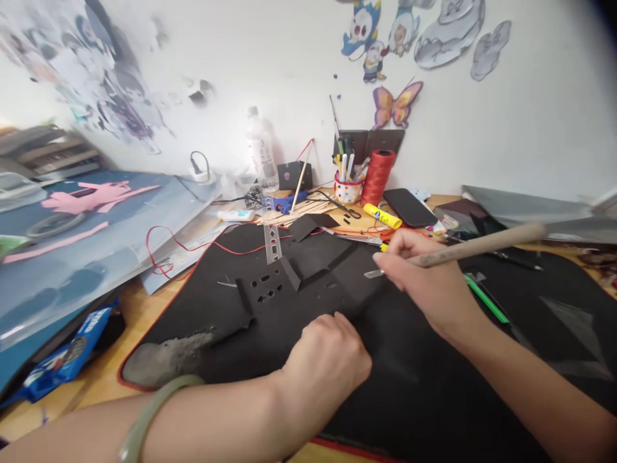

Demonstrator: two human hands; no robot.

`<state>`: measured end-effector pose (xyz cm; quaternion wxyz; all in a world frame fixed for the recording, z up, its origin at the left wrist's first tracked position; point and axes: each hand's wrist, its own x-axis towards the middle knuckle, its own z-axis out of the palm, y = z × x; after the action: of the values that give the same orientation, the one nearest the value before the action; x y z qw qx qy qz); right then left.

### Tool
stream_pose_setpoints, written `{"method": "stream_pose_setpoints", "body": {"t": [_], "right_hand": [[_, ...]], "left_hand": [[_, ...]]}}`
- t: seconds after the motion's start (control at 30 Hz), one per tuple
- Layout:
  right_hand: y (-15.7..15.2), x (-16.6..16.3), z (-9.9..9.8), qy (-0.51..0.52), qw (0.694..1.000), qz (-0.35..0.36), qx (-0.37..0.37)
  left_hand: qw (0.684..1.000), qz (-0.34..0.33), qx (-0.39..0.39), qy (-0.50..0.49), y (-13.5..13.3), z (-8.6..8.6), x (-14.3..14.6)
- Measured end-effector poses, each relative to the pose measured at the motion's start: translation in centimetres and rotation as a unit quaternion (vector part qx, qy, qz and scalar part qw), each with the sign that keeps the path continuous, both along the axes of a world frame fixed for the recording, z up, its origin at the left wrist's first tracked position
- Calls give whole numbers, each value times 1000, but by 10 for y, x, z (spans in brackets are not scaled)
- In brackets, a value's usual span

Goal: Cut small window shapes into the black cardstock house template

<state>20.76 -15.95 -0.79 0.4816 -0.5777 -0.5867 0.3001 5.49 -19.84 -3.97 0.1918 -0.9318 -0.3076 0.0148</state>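
My right hand (424, 276) grips a craft knife with a long wooden handle (482, 245). Its short pale blade (373, 274) points left, just over the dark paper on the mat. Below and to the left, my left hand (328, 360) rests curled on the black mat (385, 392), its fingers closed and their tips out of sight. Whatever lies under or inside those fingers is hidden. Black paper pieces (270, 287) with small cut-out shapes sit ahead of it. A clear stencil ruler (272, 241) lies at their far edge.
Behind the mat are a yellow glue stick (382, 216), a phone (409, 207), a red thread spool (378, 177), a pen cup (348, 191) and a blue glue gun (289, 202). A green strip (486, 298) lies right; a blue snack packet (72, 350) lies left.
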Motion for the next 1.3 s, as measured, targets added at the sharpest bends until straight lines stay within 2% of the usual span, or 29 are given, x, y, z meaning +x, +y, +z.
{"method": "stream_pose_setpoints", "body": {"t": [0.07, 0.13, 0.33, 0.47, 0.67, 1.03, 1.3], "right_hand": [[-3, -7, -4, -33, 998, 39, -42], [-3, -14, -11, -40, 994, 69, -68], [5, -26, -21, -61, 988, 116, -86], [11, -27, -30, -94, 987, 96, -84], [11, -22, -51, -107, 987, 68, -99], [11, -24, -53, -161, 980, 72, -96], [17, -32, -44, -187, 971, 80, -123]], "left_hand": [[1000, 16, 8, -20, -3, -3, 8], [999, -7, 8, -51, -4, -6, 9], [992, -74, -16, -100, 3, -8, -25], [990, -97, -48, -91, 15, -8, -41], [985, -111, -36, -124, 23, -19, -42], [985, -120, -27, -118, 22, -27, -46], [986, -116, -24, -121, 19, -28, -44]]}}
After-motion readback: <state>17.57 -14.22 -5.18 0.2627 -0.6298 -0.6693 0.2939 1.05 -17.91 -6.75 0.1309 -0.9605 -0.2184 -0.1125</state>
